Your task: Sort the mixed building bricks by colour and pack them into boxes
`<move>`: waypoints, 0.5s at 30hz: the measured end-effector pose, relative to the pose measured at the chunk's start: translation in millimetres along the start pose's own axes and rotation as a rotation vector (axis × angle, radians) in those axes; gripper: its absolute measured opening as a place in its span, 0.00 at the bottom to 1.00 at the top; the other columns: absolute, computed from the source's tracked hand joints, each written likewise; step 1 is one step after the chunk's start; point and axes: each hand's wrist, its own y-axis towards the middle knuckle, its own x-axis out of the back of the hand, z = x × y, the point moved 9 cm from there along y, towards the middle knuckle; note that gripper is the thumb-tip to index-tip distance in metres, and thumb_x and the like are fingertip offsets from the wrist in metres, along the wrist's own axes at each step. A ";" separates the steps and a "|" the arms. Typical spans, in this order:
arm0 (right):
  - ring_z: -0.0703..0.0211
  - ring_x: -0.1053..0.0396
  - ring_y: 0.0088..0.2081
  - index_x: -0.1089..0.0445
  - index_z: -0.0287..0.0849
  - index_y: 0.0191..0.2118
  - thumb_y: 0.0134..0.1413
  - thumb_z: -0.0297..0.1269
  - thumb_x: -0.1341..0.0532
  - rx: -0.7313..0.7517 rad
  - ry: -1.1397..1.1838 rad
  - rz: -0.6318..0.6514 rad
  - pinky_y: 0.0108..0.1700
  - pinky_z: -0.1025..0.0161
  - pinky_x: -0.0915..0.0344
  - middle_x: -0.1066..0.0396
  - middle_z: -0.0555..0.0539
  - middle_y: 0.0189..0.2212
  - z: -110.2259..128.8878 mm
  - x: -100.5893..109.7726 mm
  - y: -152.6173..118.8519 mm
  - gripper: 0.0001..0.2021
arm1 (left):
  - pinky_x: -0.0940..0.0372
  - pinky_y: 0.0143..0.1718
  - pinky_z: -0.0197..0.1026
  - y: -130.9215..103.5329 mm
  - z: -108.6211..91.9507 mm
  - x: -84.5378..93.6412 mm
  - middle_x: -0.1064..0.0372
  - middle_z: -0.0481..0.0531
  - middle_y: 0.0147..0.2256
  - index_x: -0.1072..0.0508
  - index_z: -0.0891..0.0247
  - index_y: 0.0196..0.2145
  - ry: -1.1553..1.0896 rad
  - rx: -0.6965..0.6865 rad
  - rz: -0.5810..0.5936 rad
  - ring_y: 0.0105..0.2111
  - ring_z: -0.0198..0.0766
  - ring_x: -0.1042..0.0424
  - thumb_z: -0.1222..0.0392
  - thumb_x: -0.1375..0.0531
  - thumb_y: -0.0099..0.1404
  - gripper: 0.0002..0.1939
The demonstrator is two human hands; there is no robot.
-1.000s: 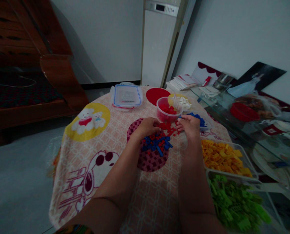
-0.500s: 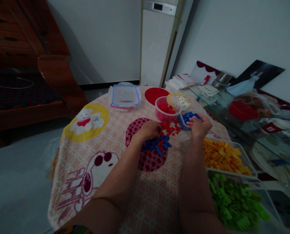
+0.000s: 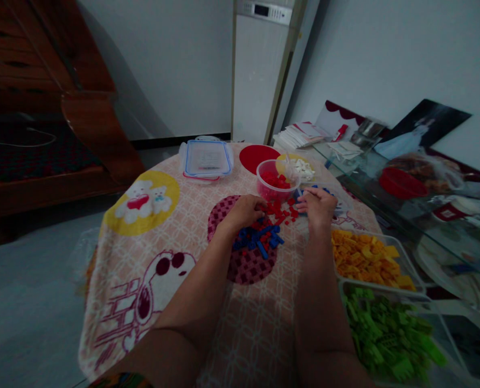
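Observation:
My left hand (image 3: pixel 247 211) hovers at the upper edge of a loose pile, its fingers curled together; a bit of blue shows just under the fingertips, and what they pinch is hidden. The pile has blue toy bricks (image 3: pixel 259 241) mixed with a few red ones. Small red toy bricks (image 3: pixel 279 212) lie scattered between my two hands. My right hand (image 3: pixel 318 206) is in front of the clear box of blue bricks (image 3: pixel 336 193), covering most of its contents. Its fingers point left, slightly apart, with nothing visible in them. Behind the scattered reds stands a pink round tub (image 3: pixel 267 193) of red bricks.
On the right are clear boxes of yellow-orange bricks (image 3: pixel 367 261) and green bricks (image 3: pixel 391 334). White pieces (image 3: pixel 304 170) lie behind the pink tub. A lidded container (image 3: pixel 208 159) stands at the table's back left. A glass table (image 3: pixel 445 242) with clutter adjoins the right side.
My right hand has moved left and slightly down from above the blue box, toward the scattered red bricks. My left hand has shifted slightly up at the pile's edge.

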 end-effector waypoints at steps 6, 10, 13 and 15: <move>0.64 0.29 0.18 0.26 0.39 0.32 0.46 0.30 0.34 -0.071 -0.138 0.474 0.18 0.72 0.35 0.27 0.52 0.18 5.3 -54.8 -32.7 0.05 | 0.29 0.43 0.39 1.9 8.9 14.8 0.18 0.55 0.38 0.19 0.68 0.48 -0.102 0.071 -0.183 0.36 0.39 0.21 0.69 0.37 0.60 0.18; 0.67 0.30 0.18 0.25 0.38 0.34 0.46 0.27 0.31 -0.104 -0.171 0.654 0.20 0.74 0.35 0.26 0.54 0.19 5.7 -77.4 -52.5 0.07 | 0.28 0.40 0.37 2.5 12.8 16.7 0.19 0.54 0.35 0.20 0.68 0.49 -0.168 0.097 -0.212 0.33 0.38 0.22 0.67 0.38 0.61 0.18; 0.67 0.30 0.19 0.23 0.38 0.36 0.46 0.26 0.30 -0.090 -0.172 0.684 0.21 0.74 0.34 0.26 0.54 0.19 6.9 -84.7 -57.8 0.08 | 0.28 0.40 0.38 2.1 11.6 16.4 0.18 0.54 0.35 0.20 0.68 0.49 -0.185 0.100 -0.203 0.33 0.38 0.22 0.66 0.38 0.62 0.18; 0.67 0.30 0.19 0.23 0.38 0.36 0.47 0.25 0.31 -0.077 -0.184 0.681 0.21 0.74 0.35 0.26 0.54 0.19 7.1 -86.6 -58.6 0.08 | 0.28 0.40 0.37 1.3 10.1 16.5 0.18 0.54 0.36 0.20 0.68 0.49 -0.190 0.104 -0.200 0.33 0.38 0.21 0.65 0.38 0.62 0.18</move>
